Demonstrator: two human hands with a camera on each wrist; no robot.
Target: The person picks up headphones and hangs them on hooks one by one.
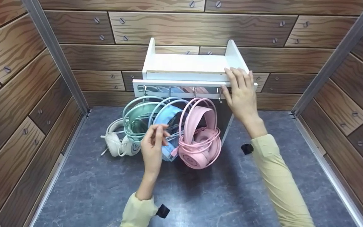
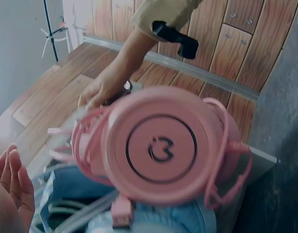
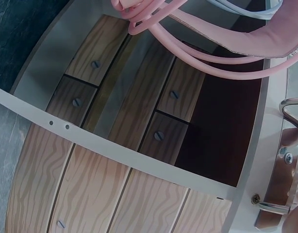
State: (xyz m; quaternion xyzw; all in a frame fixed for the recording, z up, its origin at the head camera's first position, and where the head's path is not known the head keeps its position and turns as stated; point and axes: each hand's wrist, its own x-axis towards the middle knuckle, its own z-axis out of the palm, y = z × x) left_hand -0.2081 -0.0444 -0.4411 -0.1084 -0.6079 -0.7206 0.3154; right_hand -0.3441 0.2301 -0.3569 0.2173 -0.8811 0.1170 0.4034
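Pink headphones (image 1: 197,157), blue headphones (image 1: 169,117) and green headphones (image 1: 130,108) hang side by side from the hooked rail (image 1: 165,83) of a white rack. Cables are wound round the pink and green ones. My left hand (image 1: 152,151) is in front of the blue headphones, its fingers loosely bent and nothing in them; those fingers also show in the left wrist view. At the rack's right end, my right hand (image 1: 242,99) rests with fingers over the shelf edge and thumb by the rail, near the rightmost hook (image 1: 219,94), which holds nothing.
White headphones (image 1: 113,143) are at the lower left, partly behind the green pair. The rack's upper shelf (image 1: 189,63) has raised sides. Wood-patterned walls (image 1: 200,28) and metal posts (image 1: 55,53) surround the dark grey floor (image 1: 99,189).
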